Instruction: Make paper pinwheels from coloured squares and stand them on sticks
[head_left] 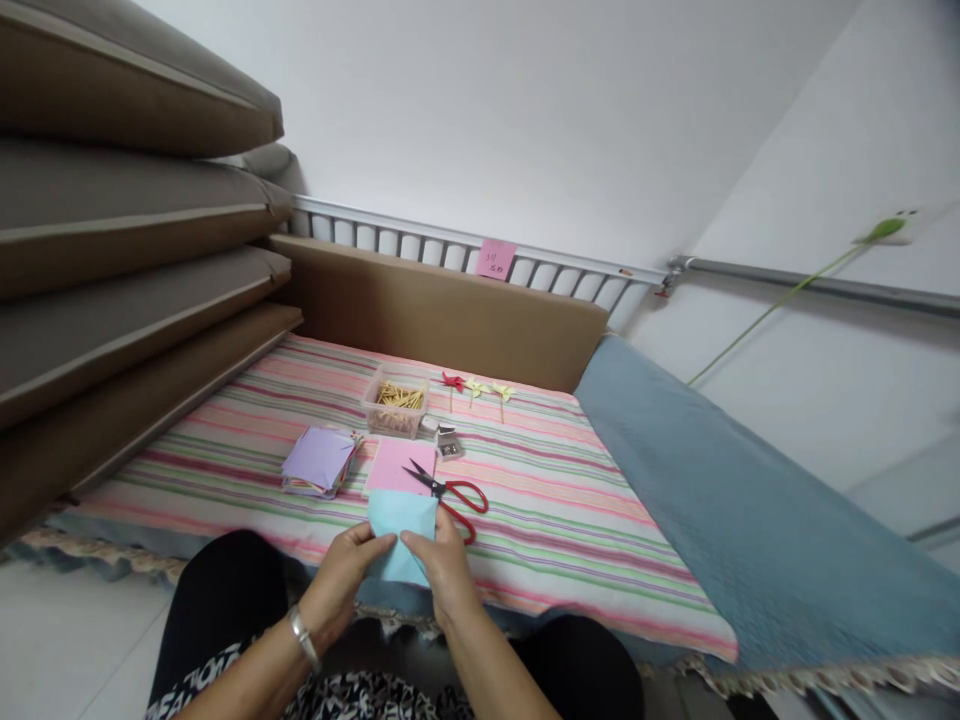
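A square sheet of light blue paper [403, 515] is held up flat between my two hands. My left hand [351, 560] pinches its left side, thumb on the front and fingers behind. On the opposite edge my right hand [444, 560] grips it the same way. Just beyond the sheet lie scissors [439, 488] with red handles, blades apart, partly on a pink paper sheet [401, 465]. The blue paper covers the pink one's near edge. A stack of coloured paper [321, 458], lilac on top, sits to the left.
Behind the papers stand a clear plastic box [397, 402] of thin wooden sticks and a small open box [448, 443] of tiny pieces. Three paper pinwheels [477, 388] lie farther back on the striped cloth [585, 500]. Stacked cushions [142, 220] rise at the left.
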